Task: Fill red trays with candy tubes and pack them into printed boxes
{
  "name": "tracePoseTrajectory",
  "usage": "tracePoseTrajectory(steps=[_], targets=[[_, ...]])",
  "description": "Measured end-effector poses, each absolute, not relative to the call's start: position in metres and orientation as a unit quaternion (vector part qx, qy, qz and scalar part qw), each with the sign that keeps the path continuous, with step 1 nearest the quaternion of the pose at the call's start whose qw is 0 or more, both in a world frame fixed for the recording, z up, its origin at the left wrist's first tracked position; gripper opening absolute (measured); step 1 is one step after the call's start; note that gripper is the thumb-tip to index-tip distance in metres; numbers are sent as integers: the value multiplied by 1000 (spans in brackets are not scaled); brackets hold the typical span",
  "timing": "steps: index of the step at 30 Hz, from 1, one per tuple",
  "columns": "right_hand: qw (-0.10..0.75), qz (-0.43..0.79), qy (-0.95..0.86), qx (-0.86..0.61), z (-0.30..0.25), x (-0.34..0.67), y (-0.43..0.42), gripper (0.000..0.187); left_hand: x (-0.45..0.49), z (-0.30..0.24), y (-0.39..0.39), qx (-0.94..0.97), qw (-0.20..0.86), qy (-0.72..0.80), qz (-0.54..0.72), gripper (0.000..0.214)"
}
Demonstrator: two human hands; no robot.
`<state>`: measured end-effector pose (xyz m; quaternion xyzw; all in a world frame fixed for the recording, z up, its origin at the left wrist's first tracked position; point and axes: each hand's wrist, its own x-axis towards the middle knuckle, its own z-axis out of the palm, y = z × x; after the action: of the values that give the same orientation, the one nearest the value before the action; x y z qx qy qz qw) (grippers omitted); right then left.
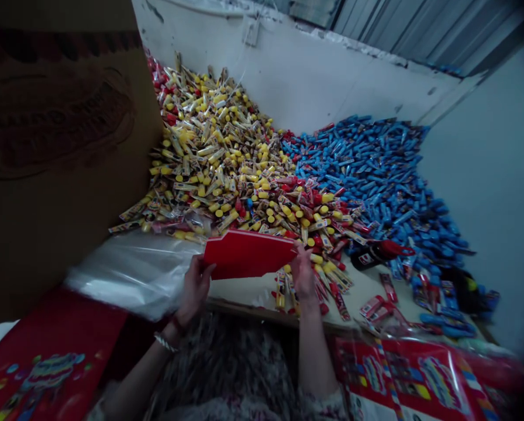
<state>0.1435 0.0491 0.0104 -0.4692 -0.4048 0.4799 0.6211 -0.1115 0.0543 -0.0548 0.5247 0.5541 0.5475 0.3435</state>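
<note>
**Item 1, held:** one red card blank (248,254), die-cut with a stepped edge and a folded lip, printed plain on the side in view. It is held up between both hands, roughly level, over the near edge of the table and just in front of the candy heap.

**Item 2, left hand** (195,289): closed in a pinch on the card's left end, fingers curled upward, the wrist bent. The forearm runs diagonally up from the lower left. A dark band (178,323) and a pale twisted bracelet (165,342) sit on the wrist.

**Item 3, right hand** (303,272): gripping the card's right end, fingertips (306,252) pressed against it, the back of the hand toward the camera. The forearm rises almost straight up from the bottom of the view, out of a patterned sleeve (319,403).

**Surroundings:** a large heap of yellow-capped candy tubes (213,146) in wrappers, banked against a white-painted wall (297,76). Beside it, touching along one side, is a heap of blue-capped tubes (367,169). Loose red-and-yellow wrapped sticks (341,304) lie near the right hand. A crumpled transparent plastic sheet (130,275) lies just left of the left hand, against a brown cardboard box (55,146). Flat printed red cartons lie at lower left (47,362) and lower right (411,380). A dark object with a red top (378,254) rests by the blue heap; its kind cannot be told.
</note>
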Motion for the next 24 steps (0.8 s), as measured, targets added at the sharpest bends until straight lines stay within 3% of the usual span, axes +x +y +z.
tracePoseTrajectory(steps=[4,9,15,21,24], targets=[[597,358,-475,-539,-33,131,32,51,-106,-94,43,542,301,580,528,38],[563,374,-498,-544,-51,128,27,47,-114,-85,47,575,316,559,507,59],[562,398,-469,-553,-58,125,42,50,-102,-73,63,529,385,552,518,46],[555,355,-521,-543,-58,135,25,27,-114,-65,63,549,387,527,521,40],[545,322,-543,-551,-62,133,11,25,-121,-62,63,562,386,521,514,42]])
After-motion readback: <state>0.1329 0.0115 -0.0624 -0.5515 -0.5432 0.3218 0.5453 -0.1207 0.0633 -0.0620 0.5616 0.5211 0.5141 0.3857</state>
